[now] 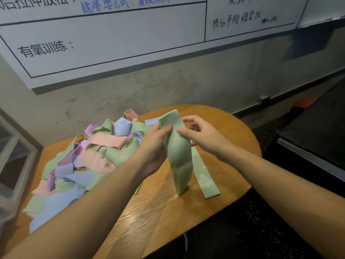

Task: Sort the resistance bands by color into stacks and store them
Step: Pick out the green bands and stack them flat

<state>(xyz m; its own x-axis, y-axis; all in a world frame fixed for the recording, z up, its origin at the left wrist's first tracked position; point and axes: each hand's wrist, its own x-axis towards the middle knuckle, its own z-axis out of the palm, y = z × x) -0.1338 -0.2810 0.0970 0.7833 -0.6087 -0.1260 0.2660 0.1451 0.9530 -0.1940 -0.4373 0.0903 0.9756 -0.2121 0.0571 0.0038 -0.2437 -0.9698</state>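
The left hand (155, 146) grips a pale green fabric resistance band (179, 156) upright at table centre; the right hand (203, 136) pinches its right edge. Soft, light, floppy — best held mid-length. 1 flat green band (204, 179) lies just right.

Pale green band (179, 156) up front, pastel green, pink, lilac, blue pile (89, 157) at 9 o'clock, wood-grain orange table (158, 212).

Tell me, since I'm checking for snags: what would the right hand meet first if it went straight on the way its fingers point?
Most likely the green band held upright by the left hand; the right hand's fingertips already sit at it. Depth is unclear.
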